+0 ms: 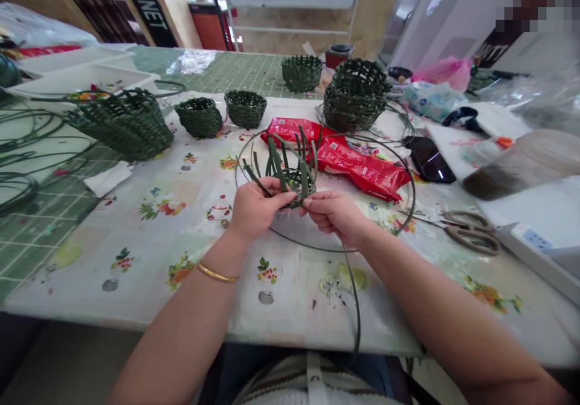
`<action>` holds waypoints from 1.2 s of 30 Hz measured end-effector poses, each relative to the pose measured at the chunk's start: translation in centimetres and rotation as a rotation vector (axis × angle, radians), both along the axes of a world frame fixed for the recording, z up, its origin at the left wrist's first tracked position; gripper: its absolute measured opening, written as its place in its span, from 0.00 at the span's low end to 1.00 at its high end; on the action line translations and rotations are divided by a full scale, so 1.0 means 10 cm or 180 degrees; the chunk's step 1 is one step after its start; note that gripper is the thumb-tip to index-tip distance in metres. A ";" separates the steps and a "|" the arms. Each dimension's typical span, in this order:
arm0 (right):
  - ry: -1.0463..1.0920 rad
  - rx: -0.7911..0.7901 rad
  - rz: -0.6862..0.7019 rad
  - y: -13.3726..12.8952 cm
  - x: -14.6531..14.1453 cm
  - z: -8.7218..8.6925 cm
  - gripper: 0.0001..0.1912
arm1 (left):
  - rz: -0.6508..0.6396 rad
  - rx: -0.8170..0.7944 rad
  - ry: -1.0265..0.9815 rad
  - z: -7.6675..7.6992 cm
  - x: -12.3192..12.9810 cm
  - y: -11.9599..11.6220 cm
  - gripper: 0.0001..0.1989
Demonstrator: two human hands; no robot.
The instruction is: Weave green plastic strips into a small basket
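Note:
A small, partly woven green basket [309, 182] stands in front of me, its loose upright strips fanning upward. My left hand [258, 207] grips its near left side, thumb and fingers closed on the rim and a strip. At the basket's near right side, my right hand [338, 214] pinches a thin green weaving strip [354, 296]. That strip hangs from the hand down past the table's front edge. A wide loop of the same green strip [312, 248] lies around the basket on the cloth. The fingertips hide part of the basket's near wall.
Finished-looking green baskets [247, 107] stand at the back, with a larger woven one [122, 124] at left. Red packets [362, 166] lie behind the work. On the right are scissors [473, 230], a phone [429, 159] and a tipped plastic jar [525, 166]. Coiled strips [20, 190] lie far left.

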State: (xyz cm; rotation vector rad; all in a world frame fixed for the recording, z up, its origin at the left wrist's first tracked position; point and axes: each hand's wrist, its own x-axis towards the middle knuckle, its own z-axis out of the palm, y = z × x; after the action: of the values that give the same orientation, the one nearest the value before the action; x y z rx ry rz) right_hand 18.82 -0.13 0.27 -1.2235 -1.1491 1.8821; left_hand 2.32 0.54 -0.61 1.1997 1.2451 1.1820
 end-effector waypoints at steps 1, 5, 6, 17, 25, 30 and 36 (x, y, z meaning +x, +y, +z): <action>-0.0008 -0.0018 0.0032 0.01 0.00 0.00 0.09 | -0.0015 -0.0053 -0.0166 0.00 0.00 0.00 0.11; -0.0019 -0.0162 0.0140 0.00 0.00 -0.02 0.11 | -0.0102 -0.0230 -0.0704 0.04 -0.01 -0.01 0.14; -0.0020 -0.0179 0.0157 0.00 -0.01 -0.02 0.12 | -0.0096 -0.0250 -0.0778 0.04 -0.01 -0.01 0.15; -0.0328 -0.0235 -0.0107 -0.10 -0.10 -0.07 0.12 | -0.0676 -0.0315 -0.0179 0.07 -0.09 -0.04 0.15; -0.0850 0.0258 -0.0287 -0.16 -0.24 -0.13 0.13 | -0.0574 -0.0714 -0.0657 0.02 0.04 -0.06 0.11; -0.0508 0.0125 -0.0210 -0.17 -0.23 -0.09 0.14 | -0.0057 -0.0211 -0.0166 -0.01 0.10 -0.05 0.12; 0.0007 -0.0228 0.0157 -0.14 -0.14 -0.08 0.13 | -0.0183 -0.0094 0.0174 0.02 0.03 -0.05 0.12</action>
State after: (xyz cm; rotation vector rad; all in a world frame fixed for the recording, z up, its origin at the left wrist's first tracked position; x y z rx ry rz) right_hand 17.46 -1.49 -0.57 -1.2419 -1.1290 1.9763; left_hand 2.64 0.07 -0.38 1.2454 1.2563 1.0918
